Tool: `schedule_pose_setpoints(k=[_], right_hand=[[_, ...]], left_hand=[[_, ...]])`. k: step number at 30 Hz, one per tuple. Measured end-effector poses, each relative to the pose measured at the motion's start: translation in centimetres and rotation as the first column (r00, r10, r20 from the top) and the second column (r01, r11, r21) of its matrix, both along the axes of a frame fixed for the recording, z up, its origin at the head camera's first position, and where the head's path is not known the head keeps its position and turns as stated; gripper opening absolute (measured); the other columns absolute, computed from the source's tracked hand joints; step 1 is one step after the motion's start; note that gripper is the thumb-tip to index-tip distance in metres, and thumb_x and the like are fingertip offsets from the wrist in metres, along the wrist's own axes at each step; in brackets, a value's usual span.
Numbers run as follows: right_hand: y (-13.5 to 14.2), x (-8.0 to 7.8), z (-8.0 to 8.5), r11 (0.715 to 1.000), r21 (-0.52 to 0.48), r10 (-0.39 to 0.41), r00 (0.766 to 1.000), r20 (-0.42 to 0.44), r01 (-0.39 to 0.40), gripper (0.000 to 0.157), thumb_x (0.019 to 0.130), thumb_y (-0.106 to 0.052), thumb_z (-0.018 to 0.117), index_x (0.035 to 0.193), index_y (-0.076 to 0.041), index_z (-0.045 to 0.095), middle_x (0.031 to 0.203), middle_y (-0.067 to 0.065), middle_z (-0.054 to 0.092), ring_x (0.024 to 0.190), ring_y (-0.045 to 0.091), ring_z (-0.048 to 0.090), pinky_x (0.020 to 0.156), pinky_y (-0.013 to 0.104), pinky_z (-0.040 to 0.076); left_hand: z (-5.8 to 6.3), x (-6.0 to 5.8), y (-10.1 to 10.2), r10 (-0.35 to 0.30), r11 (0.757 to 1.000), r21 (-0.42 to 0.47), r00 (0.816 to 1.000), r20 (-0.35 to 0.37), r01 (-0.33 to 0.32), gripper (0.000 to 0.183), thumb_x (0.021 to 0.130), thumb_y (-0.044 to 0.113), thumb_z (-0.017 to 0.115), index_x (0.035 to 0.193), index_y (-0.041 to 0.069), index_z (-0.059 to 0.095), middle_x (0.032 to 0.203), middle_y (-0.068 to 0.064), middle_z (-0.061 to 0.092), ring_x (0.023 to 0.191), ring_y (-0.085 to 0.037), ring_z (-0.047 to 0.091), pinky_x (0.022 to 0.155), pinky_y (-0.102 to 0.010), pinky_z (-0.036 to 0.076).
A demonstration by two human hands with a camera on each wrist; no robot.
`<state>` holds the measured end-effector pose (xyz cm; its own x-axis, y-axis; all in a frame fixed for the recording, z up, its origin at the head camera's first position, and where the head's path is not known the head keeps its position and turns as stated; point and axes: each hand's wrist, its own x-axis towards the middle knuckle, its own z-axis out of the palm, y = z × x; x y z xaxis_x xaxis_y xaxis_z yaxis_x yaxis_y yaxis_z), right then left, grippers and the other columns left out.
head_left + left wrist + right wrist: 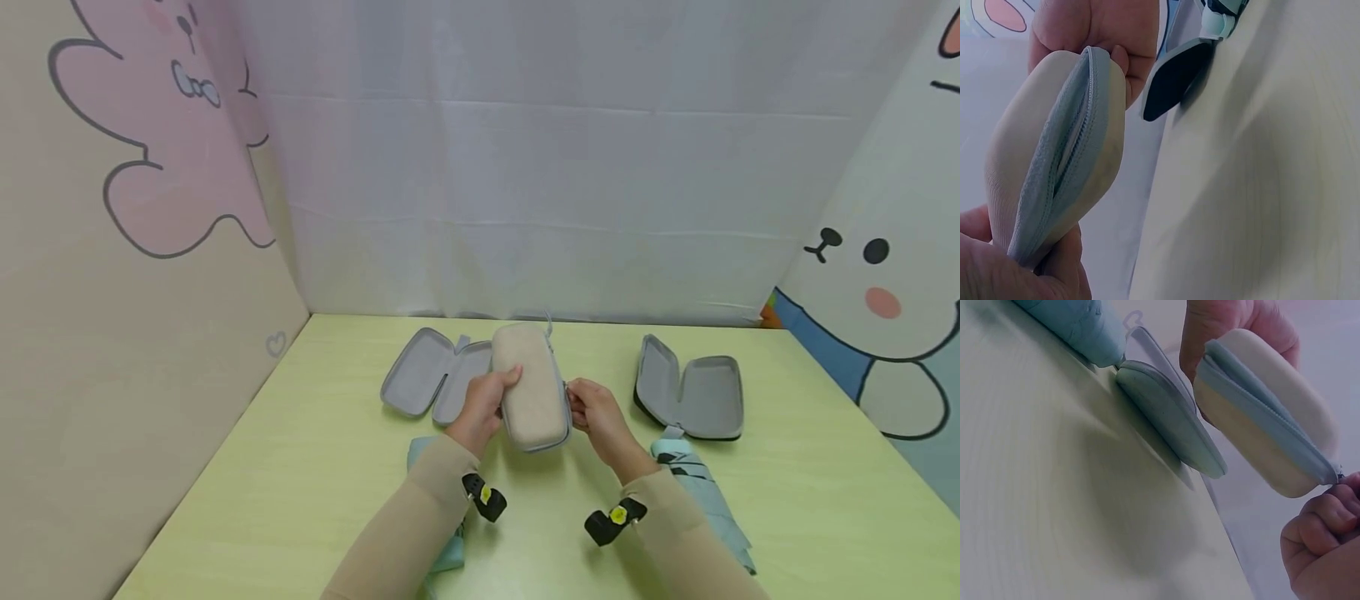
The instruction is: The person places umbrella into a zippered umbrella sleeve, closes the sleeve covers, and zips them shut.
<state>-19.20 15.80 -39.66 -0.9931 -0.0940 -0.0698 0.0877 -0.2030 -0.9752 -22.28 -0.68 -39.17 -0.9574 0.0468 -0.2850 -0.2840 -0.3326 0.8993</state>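
A cream zip case [529, 387] with grey edging is held up over the table. My left hand [482, 410] grips its left side, thumb lying across the front face. On the opposite side my right hand [602, 419] pinches the zipper pull [1339, 477], its fingers curled. Part of the grey zipper [1079, 134] is parted, leaving a narrow slit along the case's edge. Whatever lies inside the case is hidden.
Behind my left hand lies an unfolded grey case [420, 375]; another grey case [711, 398] lies unfolded at the right. A folded teal umbrella [701, 487] rests beside my right forearm. Another teal fabric bundle [447, 557] is partly hidden under my left forearm.
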Motion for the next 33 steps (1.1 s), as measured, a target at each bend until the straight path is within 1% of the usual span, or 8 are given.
schedule_pose_setpoints(k=[5, 11, 18, 21, 26, 33], right_hand=[[0.0, -0.06, 0.06, 1.0, 0.0, 0.009, 1.0, -0.001, -0.009, 0.033, 0.097, -0.007, 0.038, 0.065, -0.005, 0.041, 0.054, -0.004, 0.029, 0.043, 0.004, 0.024, 0.044, 0.018, 0.022], [-0.02, 0.01, -0.11, 1.0, 0.001, -0.005, 1.0, 0.007, 0.005, 0.032, 0.097, -0.006, 0.038, 0.065, -0.006, 0.041, 0.054, -0.005, 0.03, 0.044, 0.004, 0.025, 0.044, 0.018, 0.023], [-0.06, 0.21, -0.16, 1.0, 0.001, -0.008, 1.0, 0.002, 0.008, 0.032, 0.096, -0.004, 0.038, 0.064, -0.006, 0.041, 0.054, -0.005, 0.029, 0.044, 0.004, 0.024, 0.045, 0.018, 0.021], [-0.08, 0.24, -0.08, 1.0, 0.002, -0.005, 1.0, -0.006, 0.005, 0.032, 0.096, -0.004, 0.038, 0.064, -0.006, 0.041, 0.054, -0.005, 0.029, 0.044, 0.004, 0.024, 0.045, 0.018, 0.02], [-0.09, 0.27, 0.04, 1.0, 0.001, -0.004, 1.0, -0.011, 0.004, 0.032, 0.095, -0.004, 0.038, 0.063, -0.006, 0.04, 0.054, -0.005, 0.028, 0.044, 0.003, 0.023, 0.045, 0.018, 0.02], [-0.09, 0.51, -0.04, 1.0, 0.009, 0.012, 1.0, -0.013, -0.012, 0.032, 0.096, -0.004, 0.038, 0.064, -0.006, 0.041, 0.054, -0.004, 0.029, 0.044, 0.004, 0.023, 0.045, 0.018, 0.019]], left_hand=[[0.41, -0.09, -0.12, 0.009, 1.0, 0.014, 1.0, 0.026, -0.009, 0.046, 0.089, 0.019, 0.065, 0.12, -0.011, 0.05, 0.113, -0.02, 0.058, 0.102, -0.028, 0.058, 0.09, -0.041, 0.045], [0.37, -0.15, -0.14, 0.013, 1.0, 0.009, 0.999, 0.032, -0.014, 0.047, 0.088, 0.022, 0.065, 0.121, -0.009, 0.051, 0.112, -0.017, 0.06, 0.098, -0.026, 0.059, 0.088, -0.041, 0.046], [0.48, -0.2, 0.02, 0.068, 0.998, -0.012, 0.997, 0.043, -0.067, 0.043, 0.086, 0.02, 0.067, 0.115, -0.009, 0.054, 0.108, -0.017, 0.062, 0.094, -0.025, 0.061, 0.087, -0.039, 0.047], [0.6, -0.3, 0.06, 0.082, 0.997, -0.013, 0.996, 0.045, -0.081, 0.042, 0.086, 0.02, 0.068, 0.114, -0.009, 0.054, 0.107, -0.018, 0.062, 0.095, -0.025, 0.061, 0.087, -0.039, 0.047], [0.74, -0.37, 0.12, 0.085, 0.996, -0.007, 0.995, 0.051, -0.085, 0.042, 0.086, 0.019, 0.067, 0.114, -0.009, 0.054, 0.106, -0.017, 0.062, 0.094, -0.025, 0.06, 0.087, -0.039, 0.047], [0.91, -0.38, 0.06, 0.11, 0.994, 0.019, 0.992, 0.062, -0.111, 0.044, 0.087, 0.018, 0.067, 0.116, -0.011, 0.051, 0.111, -0.019, 0.059, 0.1, -0.027, 0.059, 0.089, -0.039, 0.045]])
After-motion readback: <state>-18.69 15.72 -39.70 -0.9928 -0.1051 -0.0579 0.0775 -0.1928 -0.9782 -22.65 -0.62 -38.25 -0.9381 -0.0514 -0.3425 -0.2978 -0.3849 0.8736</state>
